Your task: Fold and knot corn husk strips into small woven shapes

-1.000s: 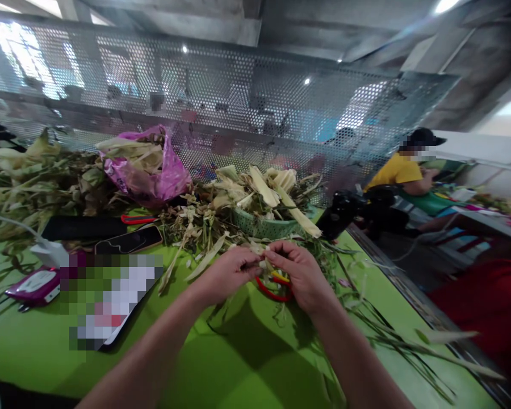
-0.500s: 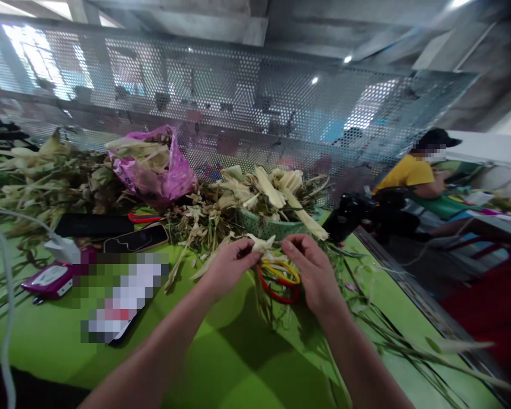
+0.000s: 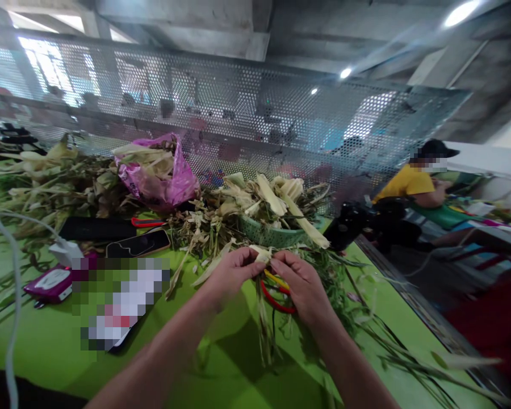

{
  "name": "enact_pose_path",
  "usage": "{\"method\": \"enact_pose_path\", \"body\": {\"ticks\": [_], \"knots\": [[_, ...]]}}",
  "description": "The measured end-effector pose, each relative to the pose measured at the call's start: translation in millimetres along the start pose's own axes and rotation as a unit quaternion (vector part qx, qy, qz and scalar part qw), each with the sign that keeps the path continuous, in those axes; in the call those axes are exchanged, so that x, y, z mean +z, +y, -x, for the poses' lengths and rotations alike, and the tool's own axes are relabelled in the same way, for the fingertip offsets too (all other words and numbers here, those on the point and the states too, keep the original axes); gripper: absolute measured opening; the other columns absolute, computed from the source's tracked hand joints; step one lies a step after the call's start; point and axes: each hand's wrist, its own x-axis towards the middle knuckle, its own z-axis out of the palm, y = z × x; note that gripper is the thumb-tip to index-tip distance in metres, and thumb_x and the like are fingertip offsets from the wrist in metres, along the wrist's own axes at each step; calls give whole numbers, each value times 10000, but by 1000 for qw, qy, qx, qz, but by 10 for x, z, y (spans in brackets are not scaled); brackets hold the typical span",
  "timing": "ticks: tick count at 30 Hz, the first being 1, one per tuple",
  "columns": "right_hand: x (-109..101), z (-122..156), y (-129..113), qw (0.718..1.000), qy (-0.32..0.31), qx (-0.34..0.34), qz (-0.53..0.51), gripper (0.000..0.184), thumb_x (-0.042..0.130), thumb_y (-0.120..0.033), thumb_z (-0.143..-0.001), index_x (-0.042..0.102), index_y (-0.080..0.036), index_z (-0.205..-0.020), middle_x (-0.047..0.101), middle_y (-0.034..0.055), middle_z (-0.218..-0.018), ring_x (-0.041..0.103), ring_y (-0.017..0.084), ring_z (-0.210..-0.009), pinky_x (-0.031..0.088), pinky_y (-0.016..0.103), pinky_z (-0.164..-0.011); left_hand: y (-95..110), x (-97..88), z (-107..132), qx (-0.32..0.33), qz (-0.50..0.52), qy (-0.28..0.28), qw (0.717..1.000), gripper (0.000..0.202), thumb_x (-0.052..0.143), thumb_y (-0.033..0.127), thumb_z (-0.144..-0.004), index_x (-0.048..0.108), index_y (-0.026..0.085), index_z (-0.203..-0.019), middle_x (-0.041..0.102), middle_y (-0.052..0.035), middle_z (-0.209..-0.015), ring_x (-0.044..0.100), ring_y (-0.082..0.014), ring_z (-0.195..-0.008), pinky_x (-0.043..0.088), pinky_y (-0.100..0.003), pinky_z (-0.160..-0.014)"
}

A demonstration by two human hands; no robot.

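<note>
A small pale piece of corn husk (image 3: 262, 255) is pinched between the fingertips of my left hand (image 3: 234, 272). My right hand (image 3: 300, 281) meets it from the other side, thumb and fingertips closed on the husk's right end. Partly behind my right hand show red and yellow loops (image 3: 276, 304), which look like scissor handles; I cannot tell whether they rest on the table or hang from the hand. Thin dry strands (image 3: 264, 335) trail down below the husk. Just beyond my hands, a green basket (image 3: 266, 233) is heaped with pale husks (image 3: 272, 196).
Behind the basket stands a perforated metal screen (image 3: 238, 108). Left of it sit a pink plastic bag (image 3: 166, 182) of husks and a phone (image 3: 138, 244). A purple device (image 3: 51, 284) with a white cable lies farther left. Leafy stems (image 3: 404, 358) spread rightward; a person in yellow (image 3: 409, 184) sits beyond.
My hands have come together. The right fingertips, apart from the husk before, now touch it, and the right hand covers more of the red and yellow loops. The view has tilted slightly upward.
</note>
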Motion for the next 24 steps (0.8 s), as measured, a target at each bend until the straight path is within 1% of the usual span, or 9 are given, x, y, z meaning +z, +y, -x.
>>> {"method": "enact_pose_path", "body": {"ticks": [6, 9, 11, 13, 15, 17, 20, 22, 24], "knots": [[-53, 1, -19, 999, -4, -30, 19, 238, 627, -378, -782, 538, -189, -667, 458, -17, -626, 388, 121, -575, 345, 252, -520, 11, -18, 21, -3, -4, -1, 1000, 311, 727, 387, -710, 630, 122, -841, 593, -15, -779, 500, -105, -706, 388, -233, -694], [-62, -13, 0, 996, 7, -62, 63, 250, 605, -390, -806, 536, -190, -672, 474, -7, -652, 416, 136, -617, 378, 265, -568, -24, -66, -4, 11, -23, -5, 1000, 318, 713, 379, -721, 597, 126, -873, 587, -18, -800, 508, -108, -719, 393, -235, -699], [-61, -21, 7, 991, 10, -87, 100, 252, 603, -400, -813, 548, -189, -687, 495, 2, -690, 443, 148, -662, 394, 270, -607, -59, -96, -25, 34, -61, 12, 998, 300, 697, 379, -732, 563, 141, -854, 567, -6, -771, 499, -111, -701, 392, -237, -674], [-58, -23, 10, 990, 10, -93, 110, 246, 599, -411, -821, 564, -190, -720, 510, 5, -720, 460, 151, -685, 397, 265, -622, -92, -112, -35, 66, -134, 43, 988, 247, 669, 360, -754, 539, 155, -798, 538, 12, -727, 469, -108, -671, 374, -229, -636], [-49, -20, 17, 993, 10, -75, 87, 242, 591, -431, -830, 568, -196, -779, 521, 1, -736, 477, 148, -683, 402, 259, -620, -113, -109, -30, 93, -209, 74, 971, 201, 647, 319, -766, 526, 161, -738, 516, 24, -694, 439, -103, -652, 351, -221, -611], [-29, -20, 36, 997, 12, -54, 48, 255, 619, -445, -812, 554, -208, -879, 561, 7, -797, 524, 158, -719, 425, 264, -645, -121, -93, -17, 106, -246, 94, 959, 167, 634, 269, -761, 515, 164, -709, 504, 33, -674, 423, -100, -639, 338, -217, -596], [17, -31, 79, 999, 0, -46, 11, 447, 704, -416, -745, 494, -228, -1093, 613, 29, -918, 577, 184, -809, 454, 285, -706, -118, -64, 4, 116, -272, 99, 950, 92, 596, 183, -744, 515, 164, -705, 498, 40, -658, 422, -97, -627, 338, -216, -596], [41, -44, 104, 998, -4, -61, 27, 547, 721, -386, -731, 471, -230, -1191, 611, 13, -872, 574, 179, -789, 454, 279, -695, -117, -56, 12, 123, -295, 98, 942, 45, 563, 134, -727, 531, 161, -712, 512, 35, -666, 437, -100, -634, 346, -220, -611], [47, -56, 116, 994, 1, -83, 64, 499, 711, -370, -740, 525, -220, -1178, 587, -9, -792, 549, 163, -732, 442, 266, -664, -121, -57, 14, 126, -314, 93, 937, 44, 544, 117, -719, 555, 157, -731, 536, 26, -683, 459, -106, -646, 355, -226, -624]]}}
